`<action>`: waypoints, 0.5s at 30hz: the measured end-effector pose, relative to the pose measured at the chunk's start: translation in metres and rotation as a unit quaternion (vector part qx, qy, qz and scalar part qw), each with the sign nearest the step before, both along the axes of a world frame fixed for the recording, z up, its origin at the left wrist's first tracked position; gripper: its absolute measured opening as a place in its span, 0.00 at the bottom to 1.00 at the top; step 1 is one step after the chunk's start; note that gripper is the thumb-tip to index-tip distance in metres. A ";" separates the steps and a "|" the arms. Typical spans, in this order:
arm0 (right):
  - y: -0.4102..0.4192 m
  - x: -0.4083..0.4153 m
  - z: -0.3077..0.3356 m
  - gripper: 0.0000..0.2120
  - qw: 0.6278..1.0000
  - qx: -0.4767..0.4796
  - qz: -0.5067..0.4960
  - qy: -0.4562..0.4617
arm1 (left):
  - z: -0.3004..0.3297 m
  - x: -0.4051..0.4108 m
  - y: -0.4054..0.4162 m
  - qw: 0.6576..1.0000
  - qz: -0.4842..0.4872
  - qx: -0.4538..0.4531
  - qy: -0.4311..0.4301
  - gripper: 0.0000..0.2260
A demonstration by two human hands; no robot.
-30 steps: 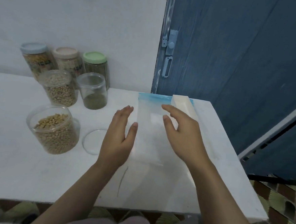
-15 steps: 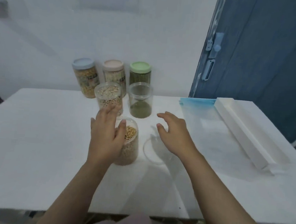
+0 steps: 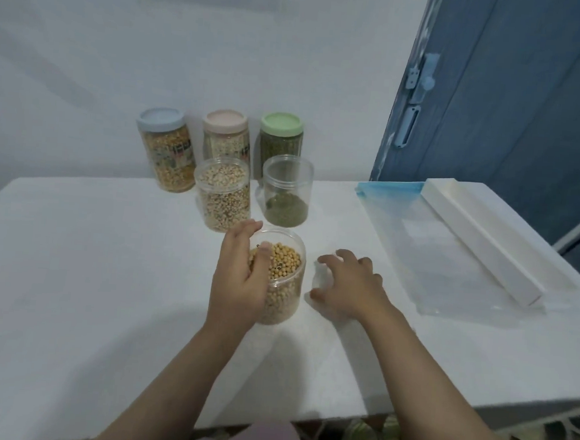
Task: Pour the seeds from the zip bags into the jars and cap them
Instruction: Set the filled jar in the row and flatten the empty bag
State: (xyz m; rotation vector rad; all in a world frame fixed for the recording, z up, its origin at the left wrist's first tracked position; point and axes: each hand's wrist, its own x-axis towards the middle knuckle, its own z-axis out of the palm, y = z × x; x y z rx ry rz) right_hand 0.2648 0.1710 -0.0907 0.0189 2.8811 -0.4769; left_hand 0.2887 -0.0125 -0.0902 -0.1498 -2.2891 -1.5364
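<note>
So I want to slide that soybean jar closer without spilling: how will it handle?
The soybean jar looks nearly full, so probably heavy for its size and steady when pushed low. It has no lid, so a tilt could spill beans. Its clear plastic wall looks smooth, perhaps slippery; the left hand already grips it near the rim.

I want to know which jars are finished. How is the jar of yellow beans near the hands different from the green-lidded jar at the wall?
The yellow bean jar is open, with no lid; the green-lidded jar is capped. The bean jar is short and wide, and the left hand grips it; the green-lidded jar is taller, slimmer and untouched. Both are clear plastic, upright and filled.
</note>
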 end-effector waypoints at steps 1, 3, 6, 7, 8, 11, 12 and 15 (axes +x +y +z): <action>0.000 0.003 0.003 0.31 0.999 -0.026 -0.013 0.039 | 0.001 0.000 0.000 1.000 -0.006 0.024 -0.001 0.18; 0.000 0.009 0.013 0.30 0.980 -0.124 -0.043 0.148 | 0.003 0.001 -0.001 0.998 -0.013 0.068 -0.011 0.16; -0.006 0.022 0.033 0.25 0.898 -0.301 -0.050 0.316 | 0.007 0.001 -0.002 0.991 -0.013 0.124 -0.051 0.14; -0.010 0.025 0.039 0.23 0.868 -0.353 -0.041 0.347 | 0.009 0.000 -0.002 0.987 -0.011 0.142 -0.070 0.14; -0.014 0.026 0.045 0.21 0.838 -0.415 -0.036 0.352 | 0.010 -0.002 -0.003 0.984 -0.009 0.157 -0.085 0.14; -0.029 0.022 0.059 0.12 0.728 -0.628 -0.021 0.274 | 0.014 -0.005 -0.005 0.976 -0.013 0.194 -0.102 0.15; -0.035 0.019 0.061 0.11 0.697 -0.673 -0.016 0.246 | 0.016 -0.005 -0.005 0.974 -0.016 0.204 -0.102 0.14; -0.054 0.011 0.060 0.15 0.673 -0.707 -0.048 0.211 | 0.020 -0.005 -0.007 0.966 -0.025 0.237 -0.101 0.14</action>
